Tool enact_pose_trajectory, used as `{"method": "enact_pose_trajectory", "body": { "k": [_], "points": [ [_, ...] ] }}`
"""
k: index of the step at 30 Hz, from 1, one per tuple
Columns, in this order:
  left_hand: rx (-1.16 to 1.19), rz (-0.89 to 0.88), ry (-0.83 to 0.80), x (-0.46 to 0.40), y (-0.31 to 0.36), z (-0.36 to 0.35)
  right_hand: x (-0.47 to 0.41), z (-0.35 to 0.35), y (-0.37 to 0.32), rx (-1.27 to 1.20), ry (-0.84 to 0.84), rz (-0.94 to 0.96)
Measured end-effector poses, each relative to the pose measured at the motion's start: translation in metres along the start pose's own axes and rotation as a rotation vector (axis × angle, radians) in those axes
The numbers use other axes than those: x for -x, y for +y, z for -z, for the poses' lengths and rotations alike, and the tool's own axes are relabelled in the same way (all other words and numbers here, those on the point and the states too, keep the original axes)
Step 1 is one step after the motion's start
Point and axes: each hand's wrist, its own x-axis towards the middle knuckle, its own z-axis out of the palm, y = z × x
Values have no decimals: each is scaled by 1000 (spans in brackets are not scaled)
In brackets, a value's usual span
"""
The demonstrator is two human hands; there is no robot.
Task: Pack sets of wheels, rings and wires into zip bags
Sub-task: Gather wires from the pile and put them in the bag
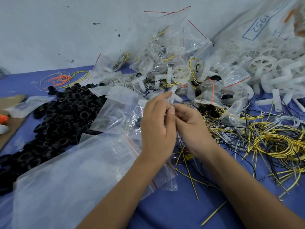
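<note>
My left hand and my right hand meet at the centre, both pinching the top of a small clear zip bag that trails to the left. Inside the bag I make out a black ring and thin wire. A white plastic cross piece shows just above my fingertips. Black rings lie heaped at the left. White wheels pile up at the upper right. Yellow and black wires tangle at the right.
Filled zip bags are stacked against the white wall behind. A large clear bag with empty red-striped zip bags lies at the lower left. Orange wires and cardboard sit at the far left on the blue cloth.
</note>
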Motion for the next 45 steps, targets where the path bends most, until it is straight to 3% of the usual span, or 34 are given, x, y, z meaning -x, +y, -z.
{"method": "enact_pose_trajectory", "body": {
  "k": [2,6,10,12,16,18,20,23,27,32,36,40,42,45],
  "points": [
    [7,9,40,-2,-2,3,1,-2,0,89,-75,-30],
    [8,-22,61,-2,-1,1,2,-5,0,266,-17,-80],
    [36,-94,14,0,3,-3,10,-6,-7,-7,-283,-135],
    [20,-133,13,-1,3,-3,12,-9,-8,-136,-264,-119],
    [-26,-123,39,-2,4,-2,4,0,-4,454,34,150],
    [-22,-109,27,-1,4,-3,4,2,-4,549,-76,166],
    [6,-101,10,1,5,-4,9,-2,-4,498,-253,126],
    [69,-112,2,3,8,-6,14,-1,-7,480,-389,81],
    [76,-150,15,5,11,-6,12,4,-11,493,-456,-12],
    [14,-68,69,7,12,-7,10,2,-13,408,-463,-40],
    [-2,34,58,9,5,-8,4,1,-8,358,-318,33],
    [-42,371,-5,10,-15,-8,-6,6,2,372,82,21],
    [-63,522,-51,8,-25,-7,-11,13,4,501,278,27],
    [-100,579,-70,5,-33,-4,-23,23,4,867,359,91]
  ]
}}
